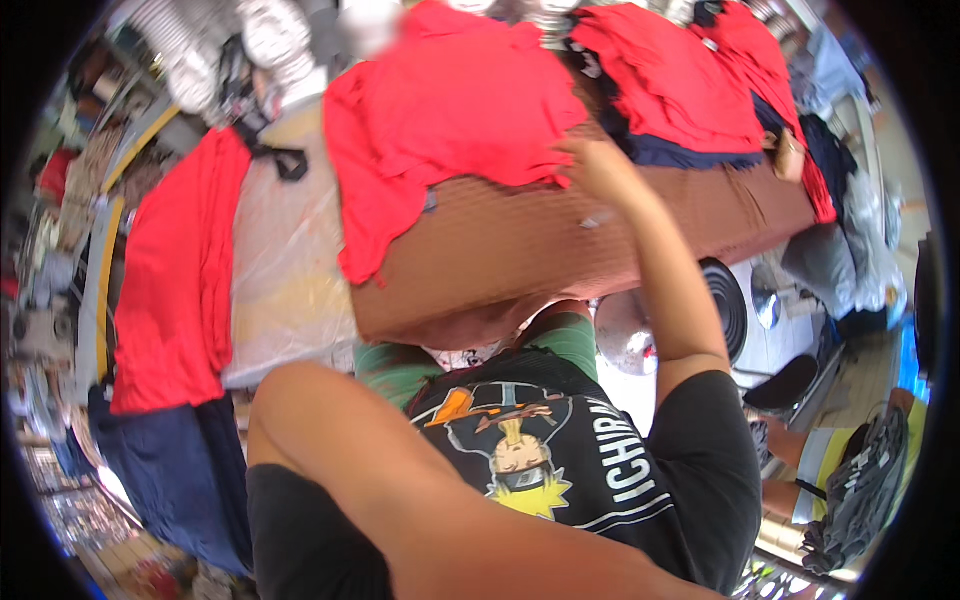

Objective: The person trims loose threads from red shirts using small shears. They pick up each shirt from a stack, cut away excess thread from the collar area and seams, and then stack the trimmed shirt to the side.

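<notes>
A red long-sleeved shirt (470,95) lies spread over the brown quilted cloth (470,250) of the worktop in front of me. At the shirt's right lower edge, my right hand (603,172) pinches the fabric between thumb and fingers. The arm reaches forward, nearly straight. My left arm is bent across the bottom of the view, elbow forward, and its hand is outside the picture. Beyond my right hand, more red garments (680,85) lie heaped on dark navy cloth (690,152).
To the left, a long red garment (175,280) drapes beside a plastic-covered surface (285,240), with navy cloth (180,480) hanging below. A black strap (285,160) lies there. A black round stool (725,310) stands at the right, near another person's leg (785,445). Wrapped white stacks (275,45) line the back.
</notes>
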Demonstrator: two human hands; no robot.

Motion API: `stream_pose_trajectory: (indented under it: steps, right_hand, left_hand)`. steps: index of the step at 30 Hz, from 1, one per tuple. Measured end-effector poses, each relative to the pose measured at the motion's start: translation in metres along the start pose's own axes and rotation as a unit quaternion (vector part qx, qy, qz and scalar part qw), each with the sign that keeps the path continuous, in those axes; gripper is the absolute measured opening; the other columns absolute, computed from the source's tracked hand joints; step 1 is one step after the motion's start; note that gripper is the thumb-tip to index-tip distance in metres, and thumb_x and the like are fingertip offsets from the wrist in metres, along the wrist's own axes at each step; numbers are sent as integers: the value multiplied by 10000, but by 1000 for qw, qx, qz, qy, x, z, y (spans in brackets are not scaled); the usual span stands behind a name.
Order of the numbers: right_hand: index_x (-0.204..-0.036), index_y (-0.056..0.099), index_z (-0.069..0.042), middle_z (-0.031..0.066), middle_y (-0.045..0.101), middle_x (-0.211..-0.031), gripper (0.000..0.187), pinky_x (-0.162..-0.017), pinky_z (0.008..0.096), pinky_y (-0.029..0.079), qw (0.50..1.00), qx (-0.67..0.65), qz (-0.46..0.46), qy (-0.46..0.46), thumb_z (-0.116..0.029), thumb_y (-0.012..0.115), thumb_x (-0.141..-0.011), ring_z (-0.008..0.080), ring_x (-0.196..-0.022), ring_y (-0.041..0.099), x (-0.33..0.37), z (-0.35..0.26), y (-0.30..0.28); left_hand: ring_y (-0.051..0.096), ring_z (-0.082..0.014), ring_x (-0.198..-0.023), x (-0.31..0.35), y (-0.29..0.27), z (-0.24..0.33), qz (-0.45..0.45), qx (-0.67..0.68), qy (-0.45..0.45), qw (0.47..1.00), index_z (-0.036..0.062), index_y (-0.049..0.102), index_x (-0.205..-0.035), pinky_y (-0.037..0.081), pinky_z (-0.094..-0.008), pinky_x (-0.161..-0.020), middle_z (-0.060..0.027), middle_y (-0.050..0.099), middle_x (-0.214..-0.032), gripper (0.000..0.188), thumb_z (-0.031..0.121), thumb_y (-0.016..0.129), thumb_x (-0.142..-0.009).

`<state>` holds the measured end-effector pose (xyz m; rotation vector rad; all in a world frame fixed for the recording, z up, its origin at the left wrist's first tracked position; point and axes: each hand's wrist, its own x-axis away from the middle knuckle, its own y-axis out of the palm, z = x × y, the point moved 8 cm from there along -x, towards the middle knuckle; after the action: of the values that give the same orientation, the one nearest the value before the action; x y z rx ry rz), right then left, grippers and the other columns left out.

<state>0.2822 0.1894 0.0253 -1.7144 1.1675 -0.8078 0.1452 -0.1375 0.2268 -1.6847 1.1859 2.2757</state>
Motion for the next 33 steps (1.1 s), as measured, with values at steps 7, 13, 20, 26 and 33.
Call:
stream_pose_trajectory:
  steps: [7, 13, 20, 26, 33]
  right_hand:
    - [-1194, 555, -127, 163, 662, -1012, 462, -741, 448, 537, 962, 80, 261, -18, -285, 705, -787, 342, -895, 657, -13, 13, 56]
    - [-881, 617, -82, 141, 661, -801, 130, -624, 424, 508, 937, -40, 342, -50, -198, 662, -843, 288, -724, 675, -10, 19, 13]
    - [-888, 552, -18, -30, 523, -807, 148, -709, 213, 399, 851, -389, 337, -108, -136, 636, -917, 62, -769, 470, 39, 0, -69]
    - [-926, 542, -19, -11, 517, -828, 61, -616, 187, 351, 840, -401, 308, -199, -52, 593, -922, 36, -701, 451, 117, -58, -113]
    - [-934, 508, -18, 72, 494, -820, 156, -634, 270, 389, 754, -359, 454, -310, -136, 607, -913, 152, -711, 487, 205, -46, -164]
  left_hand:
    - [352, -381, -1345, -4, -24, 13, 3, -191, -72, 979, -223, 134, -1394, 298, -391, -1099, -372, 267, -1439, 907, 547, 368, -975]
    - [563, -262, -1180, -13, -46, -4, 104, -195, -126, 967, -165, 265, -1399, 412, -321, -994, -209, 465, -1399, 733, 409, 455, -985]
    - [359, -325, -1361, 34, -125, 55, -105, -777, -264, 562, -17, 451, -1364, 324, -454, -1085, -183, 411, -1441, 649, 343, 660, -866]
    - [122, -411, -1432, 55, -267, 176, 269, -918, -213, 201, 16, 52, -1500, 162, -472, -1152, -263, 99, -1540, 1124, 484, 738, -742]
    - [455, -225, -1303, 103, -330, 189, 563, -344, -124, 741, 31, 338, -1438, 369, -426, -1074, -113, 449, -1433, 782, 570, 537, -906]
